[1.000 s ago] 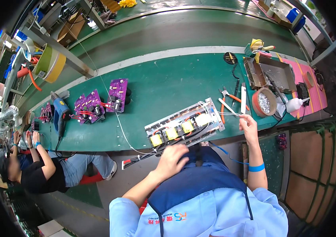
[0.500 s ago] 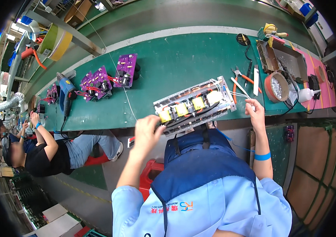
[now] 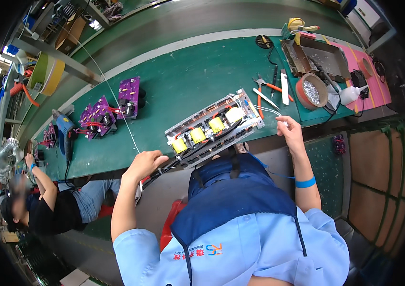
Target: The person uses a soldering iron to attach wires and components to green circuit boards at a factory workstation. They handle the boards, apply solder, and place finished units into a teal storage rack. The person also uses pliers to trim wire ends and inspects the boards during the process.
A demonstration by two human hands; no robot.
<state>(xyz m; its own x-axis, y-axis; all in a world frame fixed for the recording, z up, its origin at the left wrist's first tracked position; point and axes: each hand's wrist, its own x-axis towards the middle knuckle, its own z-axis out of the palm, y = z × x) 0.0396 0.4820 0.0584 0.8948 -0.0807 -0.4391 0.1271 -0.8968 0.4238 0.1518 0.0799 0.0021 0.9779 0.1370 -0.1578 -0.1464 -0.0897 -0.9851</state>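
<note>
A long metal-framed circuit assembly (image 3: 212,128) with yellow-wrapped transformers lies slantwise at the bench's near edge, its left end overhanging. White wires (image 3: 270,110) run from its right end to my right hand (image 3: 290,132), whose fingertips are pinched together on them. Beyond the left end, my left hand (image 3: 145,164) is bent over the bench edge, apart from the frame. Black cables (image 3: 164,170) trail from that end and pass just below this hand. Its fingers are partly hidden, so I cannot tell whether it grips them.
Orange-handled pliers (image 3: 261,95), white tweezers (image 3: 265,99) and a white strip (image 3: 285,87) lie right of the assembly. A round tub of metal bits (image 3: 311,92) stands by a metal tray (image 3: 324,57). Purple boards (image 3: 128,97) and a heat gun (image 3: 65,125) lie left. A co-worker (image 3: 52,205) sits beyond.
My left hand has drawn away leftward from the assembly's left end, where black cables now show. My right hand still pinches the white wires. The whole view has shifted and turned slightly.
</note>
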